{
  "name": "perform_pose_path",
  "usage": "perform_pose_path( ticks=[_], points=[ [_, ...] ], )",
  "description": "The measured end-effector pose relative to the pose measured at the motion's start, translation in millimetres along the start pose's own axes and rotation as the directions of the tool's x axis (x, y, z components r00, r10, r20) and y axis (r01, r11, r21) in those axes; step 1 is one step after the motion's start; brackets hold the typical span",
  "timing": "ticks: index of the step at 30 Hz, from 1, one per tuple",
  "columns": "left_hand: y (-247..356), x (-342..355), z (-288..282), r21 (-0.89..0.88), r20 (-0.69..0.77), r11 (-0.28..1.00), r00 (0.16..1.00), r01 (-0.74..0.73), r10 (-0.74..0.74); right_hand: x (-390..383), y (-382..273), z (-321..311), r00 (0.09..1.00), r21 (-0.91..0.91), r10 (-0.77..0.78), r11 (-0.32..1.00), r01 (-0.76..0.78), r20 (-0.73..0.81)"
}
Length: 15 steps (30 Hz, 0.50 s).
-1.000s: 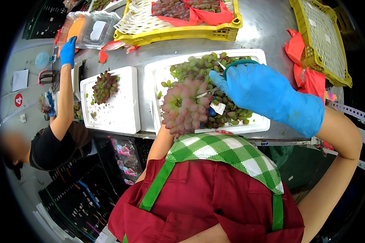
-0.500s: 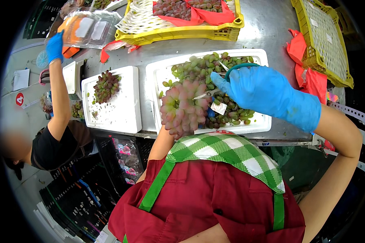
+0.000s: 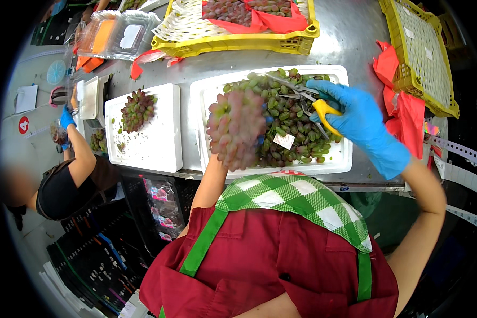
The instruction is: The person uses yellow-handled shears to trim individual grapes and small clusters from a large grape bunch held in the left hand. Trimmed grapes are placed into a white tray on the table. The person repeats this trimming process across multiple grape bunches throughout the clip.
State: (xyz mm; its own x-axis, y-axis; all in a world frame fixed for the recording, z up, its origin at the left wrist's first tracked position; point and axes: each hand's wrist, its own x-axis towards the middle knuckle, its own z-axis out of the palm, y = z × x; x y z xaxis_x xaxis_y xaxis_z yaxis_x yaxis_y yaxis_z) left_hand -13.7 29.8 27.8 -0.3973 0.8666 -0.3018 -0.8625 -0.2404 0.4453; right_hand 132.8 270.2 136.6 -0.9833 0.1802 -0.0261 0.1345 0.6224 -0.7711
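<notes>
My left hand [image 3: 260, 140], mostly hidden, holds a blurred pinkish grape bunch [image 3: 233, 127] over the left of a white tray [image 3: 340, 159] full of loose green and dark grapes [image 3: 297, 148]. My blue-gloved right hand [image 3: 350, 114] grips yellow-handled scissors [image 3: 327, 117] above the tray's right side, index finger stretched toward the metal blades [image 3: 297, 87]. More metal shows beside them; whether it is a second pair I cannot tell. A small white paper piece [image 3: 283, 140] lies on the grapes, to the right of the held bunch.
A second white tray [image 3: 159, 148] with a bunch [image 3: 138, 111] sits left. Behind are a yellow crate [image 3: 233, 45], clear clamshells [image 3: 127, 34] and a scale [image 3: 91, 100]. Another yellow crate [image 3: 413, 69] and red paper [image 3: 403, 111] are right. A co-worker [image 3: 63, 191] works at far left.
My right hand has turned: yellow handles now show where green ones did. The held bunch has risen slightly. The co-worker's raised gloved hand has left the clamshells and come down.
</notes>
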Motion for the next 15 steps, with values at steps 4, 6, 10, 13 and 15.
perform_pose_path(
  ticks=[4, 6, 10, 13, 15],
  points=[
    [3, 18, 0, -0.045, -0.023, 0.994, 0.994, -0.105, 0.104, -19, 26, 59, 0.956, 0.467, 0.291, 0.843, -0.267, 0.022],
    [2, 21, -2, -0.082, -0.029, 0.987, 0.99, -0.137, 0.135, -18, 28, 85, 0.94, 0.588, 0.341, 0.756, -0.288, 0.022],
    [-4, 21, 2, -0.206, -0.021, 0.973, 0.994, -0.105, 0.103, -2, 12, 115, 0.923, 0.74, 0.353, 0.66, -0.131, -0.152],
    [-2, 8, 38, 0.028, -0.065, 0.995, 0.993, -0.093, 0.095, 9, 4, 124, 0.881, 0.706, 0.398, 0.7, -0.112, -0.255],
    [-4, 7, 53, 0.097, -0.272, 0.995, 0.96, -0.037, 0.062, 12, 0, 123, 0.87, 0.755, 0.431, 0.646, -0.114, -0.238]
  ],
)
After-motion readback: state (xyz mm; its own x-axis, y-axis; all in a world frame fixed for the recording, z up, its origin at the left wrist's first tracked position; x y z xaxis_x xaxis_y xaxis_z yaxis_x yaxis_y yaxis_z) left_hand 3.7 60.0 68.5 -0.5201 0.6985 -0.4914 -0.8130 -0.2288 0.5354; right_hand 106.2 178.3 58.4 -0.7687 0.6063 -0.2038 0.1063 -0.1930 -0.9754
